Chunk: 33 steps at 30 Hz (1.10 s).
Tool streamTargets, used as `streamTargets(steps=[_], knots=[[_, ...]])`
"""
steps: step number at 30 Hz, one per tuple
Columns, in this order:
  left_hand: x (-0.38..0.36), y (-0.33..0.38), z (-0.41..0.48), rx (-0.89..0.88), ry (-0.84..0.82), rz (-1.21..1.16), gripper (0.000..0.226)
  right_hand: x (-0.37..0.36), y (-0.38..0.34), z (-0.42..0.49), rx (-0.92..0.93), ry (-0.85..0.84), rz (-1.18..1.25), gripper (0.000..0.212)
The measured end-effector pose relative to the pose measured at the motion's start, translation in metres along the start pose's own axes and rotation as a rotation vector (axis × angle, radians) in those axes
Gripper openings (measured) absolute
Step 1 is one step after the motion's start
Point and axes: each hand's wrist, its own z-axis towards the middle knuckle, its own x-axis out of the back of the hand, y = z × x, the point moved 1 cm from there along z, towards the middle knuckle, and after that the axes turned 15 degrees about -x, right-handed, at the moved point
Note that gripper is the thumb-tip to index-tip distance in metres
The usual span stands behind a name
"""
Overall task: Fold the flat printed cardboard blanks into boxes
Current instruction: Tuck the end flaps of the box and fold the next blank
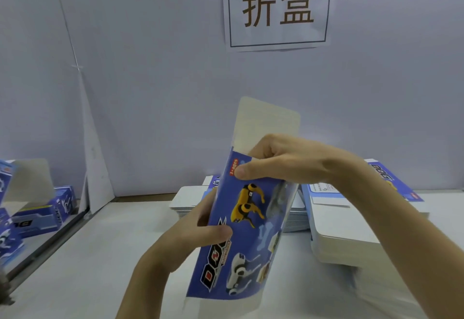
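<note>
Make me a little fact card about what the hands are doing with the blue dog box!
held thing: blue printed blank, upright, plain flap on top
left hand: grips its left edge
right hand: pinches its top
waiting: stack of flat blanks on the table, right
behind: wall sign

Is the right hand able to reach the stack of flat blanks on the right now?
Probably not yet: the right hand grips the blue box blank, though the stack of flat blanks lies unobstructed beneath that arm.
</note>
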Motion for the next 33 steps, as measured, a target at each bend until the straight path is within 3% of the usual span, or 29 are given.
streamTargets(steps=[2, 5, 11, 14, 19, 22, 24, 26, 28, 30, 31, 33], knots=[[0.003, -0.001, -0.001, -0.053, 0.050, -0.038, 0.092, 0.002, 0.000, -0.002, 0.016, 0.104, -0.066, 0.045], [0.014, -0.001, -0.002, -0.144, 0.194, -0.032, 0.069, 0.005, 0.001, -0.006, 0.058, 0.280, -0.147, 0.028], [0.005, -0.001, -0.004, -0.056, 0.083, -0.025, 0.096, -0.014, 0.000, -0.005, 0.111, 0.101, -0.037, 0.025], [0.001, -0.002, -0.002, -0.031, 0.062, -0.018, 0.106, -0.013, 0.001, -0.005, 0.114, 0.062, 0.016, 0.040], [-0.002, -0.002, 0.002, -0.033, 0.082, 0.066, 0.107, -0.014, 0.012, 0.001, 0.086, 0.036, 0.095, 0.031], [-0.002, -0.006, 0.002, -0.047, 0.106, 0.079, 0.088, -0.013, 0.013, 0.003, 0.096, 0.065, 0.065, 0.030], [-0.001, -0.010, 0.003, -0.054, 0.149, 0.091, 0.077, -0.010, 0.015, 0.002, 0.138, 0.190, -0.019, 0.022], [0.000, -0.013, 0.003, -0.064, 0.209, 0.097, 0.080, -0.010, 0.017, -0.003, 0.230, 0.458, -0.015, 0.010], [0.002, -0.015, 0.003, -0.076, 0.269, 0.076, 0.083, -0.017, 0.024, -0.012, 0.346, 0.780, 0.149, 0.005], [0.004, -0.015, 0.003, -0.106, 0.310, 0.026, 0.080, -0.030, 0.044, -0.018, 0.279, 1.015, 0.372, 0.024], [0.004, -0.015, 0.002, -0.121, 0.331, 0.000, 0.081, -0.040, 0.054, -0.020, 0.157, 1.007, 0.489, 0.039], [0.003, -0.014, 0.003, -0.142, 0.368, -0.075, 0.093, -0.063, 0.064, -0.019, -0.111, 0.710, 0.682, 0.070]])
